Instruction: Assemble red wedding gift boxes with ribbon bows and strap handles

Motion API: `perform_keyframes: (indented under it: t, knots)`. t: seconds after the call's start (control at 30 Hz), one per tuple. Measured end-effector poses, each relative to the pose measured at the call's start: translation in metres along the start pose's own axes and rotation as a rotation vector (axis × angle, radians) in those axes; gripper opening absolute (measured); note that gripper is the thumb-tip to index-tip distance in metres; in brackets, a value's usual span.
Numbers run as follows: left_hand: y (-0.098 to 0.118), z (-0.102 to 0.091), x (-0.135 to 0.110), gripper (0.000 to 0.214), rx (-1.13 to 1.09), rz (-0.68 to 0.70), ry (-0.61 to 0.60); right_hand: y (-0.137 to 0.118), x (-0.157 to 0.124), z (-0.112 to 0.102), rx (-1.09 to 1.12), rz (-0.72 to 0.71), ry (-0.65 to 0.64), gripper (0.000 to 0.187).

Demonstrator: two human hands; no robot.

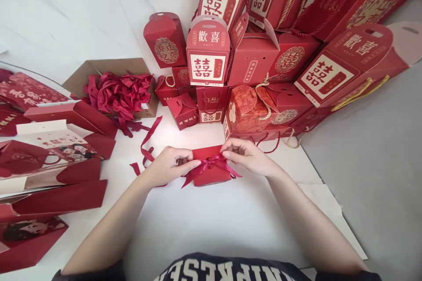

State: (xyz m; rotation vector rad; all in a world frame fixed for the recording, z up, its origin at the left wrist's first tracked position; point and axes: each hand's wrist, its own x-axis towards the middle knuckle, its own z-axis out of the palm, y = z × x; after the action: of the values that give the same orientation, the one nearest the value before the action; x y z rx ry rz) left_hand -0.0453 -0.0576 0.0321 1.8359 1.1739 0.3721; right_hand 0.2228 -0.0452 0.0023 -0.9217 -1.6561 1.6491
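ribbon bow point(211, 162) on red box point(211, 178), ctr of frame, long axis l-r btwn l hand point(172, 164) & r hand point(246, 156); l fingers pinch its l end, r fingers its r end, l tips nearer its middle

Soft, even light brightens the white table point(211, 215), which turns greyer toward the bottom, with only faint shadows. The ribbon point(188, 177) has a slight sheen. Wide-angle distortion stretches the bag point(329, 9) at upper right, and small print looks soft.
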Motion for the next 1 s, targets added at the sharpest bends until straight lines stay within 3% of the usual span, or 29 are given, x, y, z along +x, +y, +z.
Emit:
perform_keyframes:
  t: [0.17, 0.4, 0.77, 0.87, 1.0]
  knots:
    - [-0.013, 0.001, 0.005, 0.041, -0.123, -0.018, -0.033, -0.002, 0.004, -0.002, -0.138, 0.057, -0.104, 0.036]
    - [-0.022, 0.0, 0.01, 0.041, -0.272, -0.018, -0.057, 0.003, 0.006, -0.007, -0.276, 0.004, -0.19, 0.039]
    - [-0.024, -0.004, 0.011, 0.041, -0.275, -0.023, -0.096, 0.016, 0.009, -0.013, -0.215, 0.008, -0.239, 0.04]
    - [-0.023, -0.002, 0.013, 0.045, -0.239, -0.012, -0.089, 0.016, 0.01, -0.012, -0.184, 0.01, -0.216, 0.041]
    - [-0.015, 0.006, 0.015, 0.055, -0.069, 0.003, 0.055, 0.006, 0.007, -0.009, -0.145, -0.037, -0.03, 0.032]
